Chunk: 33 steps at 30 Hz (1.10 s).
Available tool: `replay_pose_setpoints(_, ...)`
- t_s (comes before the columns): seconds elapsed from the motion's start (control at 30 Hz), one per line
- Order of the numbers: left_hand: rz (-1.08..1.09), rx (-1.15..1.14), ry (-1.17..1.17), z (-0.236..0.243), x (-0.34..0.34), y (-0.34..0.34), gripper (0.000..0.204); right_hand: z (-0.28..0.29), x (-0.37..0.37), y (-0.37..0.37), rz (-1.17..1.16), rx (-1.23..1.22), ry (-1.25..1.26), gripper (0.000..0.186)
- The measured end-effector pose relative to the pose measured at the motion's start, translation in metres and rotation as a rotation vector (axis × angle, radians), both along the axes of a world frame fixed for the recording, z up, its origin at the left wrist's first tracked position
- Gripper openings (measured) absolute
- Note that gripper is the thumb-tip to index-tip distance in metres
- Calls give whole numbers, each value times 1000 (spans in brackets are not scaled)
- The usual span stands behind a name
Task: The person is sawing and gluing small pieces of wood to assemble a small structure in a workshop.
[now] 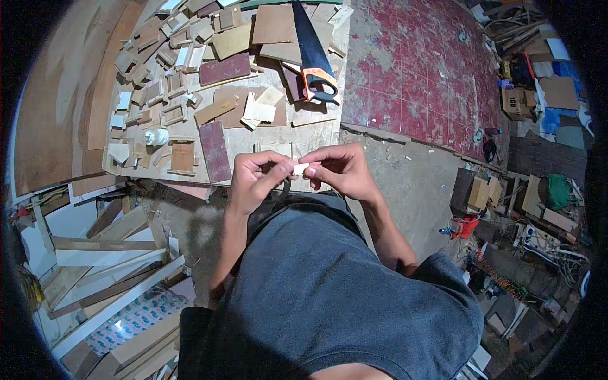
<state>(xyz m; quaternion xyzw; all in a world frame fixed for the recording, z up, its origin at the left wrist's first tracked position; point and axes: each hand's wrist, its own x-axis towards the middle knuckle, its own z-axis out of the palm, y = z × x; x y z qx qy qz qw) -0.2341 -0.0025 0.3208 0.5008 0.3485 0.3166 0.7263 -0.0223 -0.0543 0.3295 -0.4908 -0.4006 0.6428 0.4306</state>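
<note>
A small pale piece, apparently wood, [301, 169] is pinched between the fingertips of both my hands, just in front of my body at the near edge of the worktable [324, 132]. My left hand [256, 179] grips its left end with thumb and fingers. On the other end, my right hand [347, 172] closes its thumb and forefinger. Fingers cover much of the piece. Beyond the hands lie pale wood offcuts [259, 111] and a dark red board [216, 152]. Farther off rests a handsaw [321, 87] with an orange and black handle.
Many small wooden assemblies [174, 114] crowd the table's left side, around a white object [156, 137]. Long boards and strips [111, 256] are heaped at lower left. A worn red tiled floor [418, 69] spreads to the right. Scrap, cables and a cardboard box [518, 102] line the far right.
</note>
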Motion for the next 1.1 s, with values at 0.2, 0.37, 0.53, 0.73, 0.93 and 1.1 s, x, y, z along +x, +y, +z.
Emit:
replay_pose_setpoints(0.2, 62, 92, 11, 1, -1, -9, 10, 6, -2, -5, 14, 73, 14, 29)
replay_pose_setpoints(0.37, 142, 54, -9, 6, 1, -17, 10, 3, -8, -8, 6, 137, -74, 35)
replay_pose_setpoints(0.53, 110, -23, -8, -1, 1, -28, 11, -1, -15, -9, -31, 359, -298, 21)
replay_pose_setpoints(0.73, 131, -9, 13, 1, -5, -35, 12, -10, -21, -13, -26, 63, -71, 15)
replay_pose_setpoints(0.93, 216, 102, 95, 20, 0, -44, 13, -3, -26, -10, -15, 140, -60, 11)
replay_pose_setpoints(1.1, 206, 68, 96, 17, -2, -47, 16, -3, -20, -10, 30, 126, 10, 10)
